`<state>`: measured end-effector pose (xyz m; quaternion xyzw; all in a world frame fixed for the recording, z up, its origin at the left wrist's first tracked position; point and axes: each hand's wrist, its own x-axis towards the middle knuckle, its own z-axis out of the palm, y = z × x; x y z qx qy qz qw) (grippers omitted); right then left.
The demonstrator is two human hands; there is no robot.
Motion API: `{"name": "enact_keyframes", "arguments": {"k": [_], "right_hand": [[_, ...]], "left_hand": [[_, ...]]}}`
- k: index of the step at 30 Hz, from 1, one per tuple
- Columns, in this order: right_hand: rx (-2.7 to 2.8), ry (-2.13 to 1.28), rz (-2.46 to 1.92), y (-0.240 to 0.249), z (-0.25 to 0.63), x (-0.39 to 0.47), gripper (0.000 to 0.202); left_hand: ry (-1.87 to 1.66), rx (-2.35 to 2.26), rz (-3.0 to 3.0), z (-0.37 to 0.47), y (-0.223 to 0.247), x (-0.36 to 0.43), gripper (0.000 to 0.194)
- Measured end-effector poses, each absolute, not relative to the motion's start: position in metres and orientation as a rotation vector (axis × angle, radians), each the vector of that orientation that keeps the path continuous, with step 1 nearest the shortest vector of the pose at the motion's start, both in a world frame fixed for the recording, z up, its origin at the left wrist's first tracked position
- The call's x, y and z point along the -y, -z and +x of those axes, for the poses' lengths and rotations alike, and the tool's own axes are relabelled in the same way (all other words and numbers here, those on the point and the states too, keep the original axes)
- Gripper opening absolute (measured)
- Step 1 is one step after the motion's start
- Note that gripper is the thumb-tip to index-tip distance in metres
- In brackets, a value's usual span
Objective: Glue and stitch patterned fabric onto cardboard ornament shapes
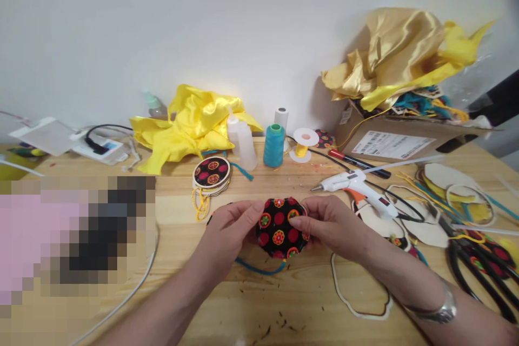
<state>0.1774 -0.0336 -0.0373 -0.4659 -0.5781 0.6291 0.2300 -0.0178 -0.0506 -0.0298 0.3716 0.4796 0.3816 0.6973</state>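
Observation:
Between my two hands is a round fabric-covered disc, black with red dots and orange flowers. My left hand pinches its left edge, thumb on the front face. At the right edge my right hand grips it the same way; the fingers behind the disc are hidden. A teal cord hangs in a loop just below the disc. Up and to the left lies a similar round piece with a pale rim and yellow cord. A white glue gun rests to the right of my right hand.
Along the wall stand yellow satin cloth, a squeeze bottle, a teal thread cone and a yellow thread spool. Scissors and pale cut-outs lie at right, before a cardboard box. A white cable crosses the left side.

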Motion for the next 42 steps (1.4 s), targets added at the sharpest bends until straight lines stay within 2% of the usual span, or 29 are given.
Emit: {"name": "enact_keyframes", "arguments": {"k": [10, 17, 23, 31, 36, 42], "right_hand": [[1.644, -1.758, -1.273, 0.0349, 0.1775, 0.0369, 0.029], [1.699, -1.751, -1.273, 0.0333, 0.1779, 0.0355, 0.029], [1.727, -1.81, -1.201, 0.032, 0.1776, 0.0368, 0.026], [1.67, -1.896, -1.226, 0.0303, 0.1794, 0.0387, 0.032], [1.698, -1.78, -1.238, 0.0281, 0.1811, 0.0348, 0.042], [1.749, -1.591, -1.219, 0.03, 0.1758, 0.0372, 0.032]], "left_hand": [[-0.83, -1.261, 0.972, -0.0191, 0.0298, 0.0517, 0.027], [-0.83, -1.072, 0.831, -0.0188, 0.0279, 0.052, 0.032], [-0.771, -1.207, 0.959, -0.0171, 0.0274, 0.0518, 0.022], [-0.777, -1.258, 1.024, -0.0148, 0.0236, 0.0524, 0.022], [-0.718, -1.302, 1.103, -0.0144, 0.0208, 0.0532, 0.023], [-0.589, -1.298, 1.239, -0.0133, 0.0214, 0.0571, 0.026]]}}
